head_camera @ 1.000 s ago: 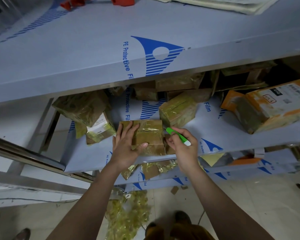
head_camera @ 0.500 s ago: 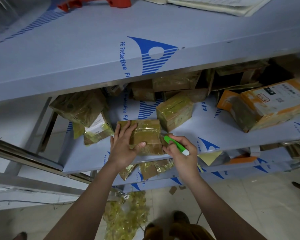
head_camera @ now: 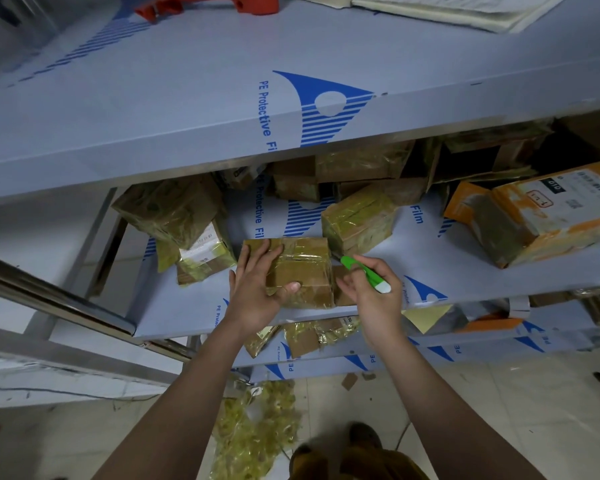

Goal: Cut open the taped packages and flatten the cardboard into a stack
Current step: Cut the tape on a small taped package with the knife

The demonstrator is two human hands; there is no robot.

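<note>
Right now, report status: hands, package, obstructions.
Left hand gripping taped package at middle shelf edge. Right hand holding green cutter, tip beside package's right side. Package still sealed. Other taped boxes close behind, none blocking the cut.

Two bare hands are seen: left hand (head_camera: 253, 299), right hand (head_camera: 371, 299). One green-and-white plastic cutter (head_camera: 365, 274) is held in the right. One brown taped cardboard box (head_camera: 303, 271) is gripped under the left. One orange-and-white labelled parcel (head_camera: 541, 216) is spotted far right of the right hand.
</note>
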